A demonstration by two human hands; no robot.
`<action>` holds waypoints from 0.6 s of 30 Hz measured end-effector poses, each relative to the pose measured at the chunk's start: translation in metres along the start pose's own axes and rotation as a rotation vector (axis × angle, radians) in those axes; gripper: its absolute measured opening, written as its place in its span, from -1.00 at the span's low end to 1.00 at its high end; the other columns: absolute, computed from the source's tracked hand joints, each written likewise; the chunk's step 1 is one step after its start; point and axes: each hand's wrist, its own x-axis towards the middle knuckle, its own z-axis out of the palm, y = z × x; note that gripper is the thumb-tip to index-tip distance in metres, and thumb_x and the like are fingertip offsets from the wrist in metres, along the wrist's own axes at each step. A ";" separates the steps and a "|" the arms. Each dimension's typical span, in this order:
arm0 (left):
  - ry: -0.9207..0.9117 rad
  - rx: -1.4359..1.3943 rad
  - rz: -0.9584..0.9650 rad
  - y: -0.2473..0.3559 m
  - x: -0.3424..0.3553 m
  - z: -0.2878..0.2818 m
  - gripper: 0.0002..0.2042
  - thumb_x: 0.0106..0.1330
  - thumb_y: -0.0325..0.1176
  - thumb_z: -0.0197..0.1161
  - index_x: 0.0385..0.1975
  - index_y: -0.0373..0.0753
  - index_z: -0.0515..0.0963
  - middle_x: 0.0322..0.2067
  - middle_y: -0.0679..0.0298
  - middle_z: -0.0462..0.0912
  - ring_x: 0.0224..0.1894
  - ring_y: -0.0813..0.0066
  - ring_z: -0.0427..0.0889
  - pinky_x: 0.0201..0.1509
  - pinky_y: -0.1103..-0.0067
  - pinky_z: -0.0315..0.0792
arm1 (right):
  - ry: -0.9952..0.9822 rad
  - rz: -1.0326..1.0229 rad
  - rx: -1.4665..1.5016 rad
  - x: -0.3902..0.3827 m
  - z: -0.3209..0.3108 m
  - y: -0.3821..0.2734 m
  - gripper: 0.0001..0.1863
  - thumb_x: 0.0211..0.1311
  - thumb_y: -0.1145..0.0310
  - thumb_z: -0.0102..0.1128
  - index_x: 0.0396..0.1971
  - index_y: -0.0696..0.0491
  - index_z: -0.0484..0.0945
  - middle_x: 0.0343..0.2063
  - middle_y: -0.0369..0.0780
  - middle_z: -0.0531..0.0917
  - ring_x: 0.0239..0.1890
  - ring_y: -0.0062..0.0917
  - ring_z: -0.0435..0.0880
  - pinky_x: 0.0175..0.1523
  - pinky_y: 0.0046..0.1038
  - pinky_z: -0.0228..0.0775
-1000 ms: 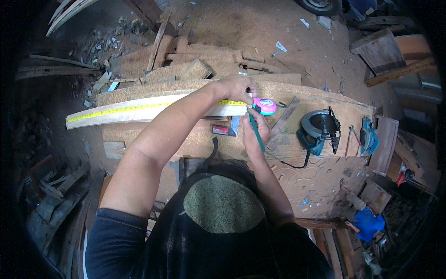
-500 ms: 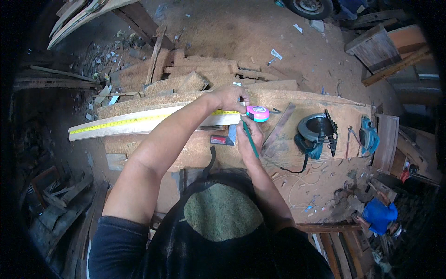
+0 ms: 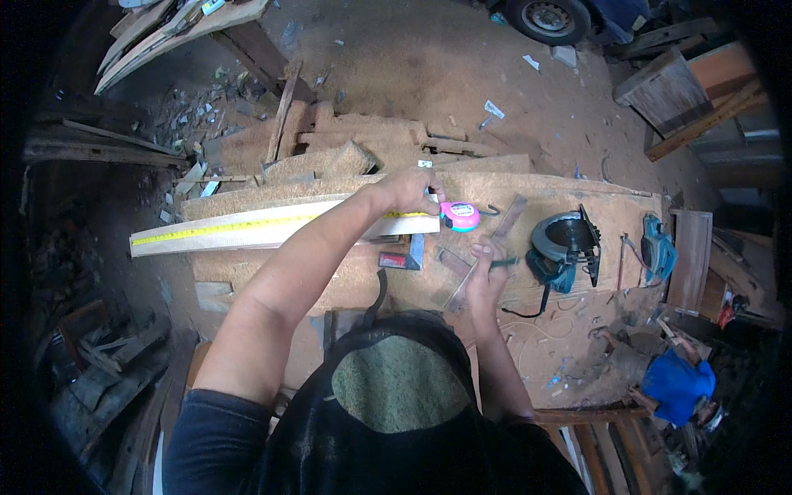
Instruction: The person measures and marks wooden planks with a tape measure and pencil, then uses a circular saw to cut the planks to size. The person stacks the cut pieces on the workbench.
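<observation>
My left hand point(image 3: 409, 191) pinches the yellow blade of the pink tape measure point(image 3: 461, 217) at the right end of a long pale board point(image 3: 404, 227). The blade runs leftward along the board to its far end; my forearm hides its middle. My right hand point(image 3: 487, 277) is closed on a green pencil point(image 3: 502, 263), below and right of the tape case. Just below the board lies a square tool point(image 3: 416, 249) with a red part. A short wooden strip point(image 3: 510, 213) lies beside the tape case, partly behind my right hand.
A circular saw point(image 3: 554, 252) and a teal power tool point(image 3: 657, 247) sit on the right of the wooden work surface point(image 3: 610, 190). A co-worker in blue point(image 3: 676, 384) is low at the lower right. Scrap wood surrounds the bench; a wheel point(image 3: 544, 18) stands beyond.
My right hand has moved away from the board toward the right, and the pencil now lies nearly level in it. My left hand stays at the tape. The whole scene has shifted downward in view.
</observation>
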 end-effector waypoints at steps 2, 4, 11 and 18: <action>0.017 0.014 -0.003 0.000 -0.002 0.002 -0.63 0.05 -0.09 0.48 -0.16 -0.12 0.76 -0.13 -0.01 0.72 -0.04 0.00 0.69 0.09 0.28 0.54 | 0.044 0.111 -0.028 0.018 -0.002 0.019 -0.63 0.60 0.23 0.03 0.05 0.26 0.58 -0.28 -0.16 0.66 -0.27 -0.52 0.62 -0.10 -0.42 0.47; 0.055 0.044 -0.006 0.003 -0.005 0.002 -0.62 0.06 -0.10 0.48 -0.14 -0.12 0.76 -0.13 0.00 0.72 -0.05 -0.02 0.68 0.10 0.26 0.54 | -0.039 0.182 -0.001 0.043 0.006 0.002 -0.63 0.56 0.21 0.12 0.06 0.22 0.58 -0.30 -0.21 0.67 -0.30 -0.56 0.61 -0.17 -0.43 0.47; 0.319 0.341 0.100 0.030 -0.047 0.015 -0.65 0.23 -0.16 0.36 0.00 -0.10 0.72 -0.03 0.03 0.68 0.09 -0.04 0.63 0.13 0.17 0.54 | -0.237 0.325 0.162 0.065 0.025 -0.024 -0.56 0.36 0.31 0.37 0.16 0.12 0.53 -0.26 -0.30 0.70 -0.36 -0.67 0.64 -0.38 -0.57 0.41; 0.225 0.392 -0.213 0.106 -0.209 0.026 -0.17 0.15 0.11 0.49 0.39 -0.11 0.35 0.05 -0.05 0.67 0.02 -0.06 0.72 0.10 0.16 0.60 | -0.695 0.311 0.342 -0.048 0.052 -0.056 -0.32 0.37 0.34 0.38 0.39 0.15 0.27 -0.15 -0.21 0.72 -0.35 -0.60 0.70 -0.30 -0.48 0.59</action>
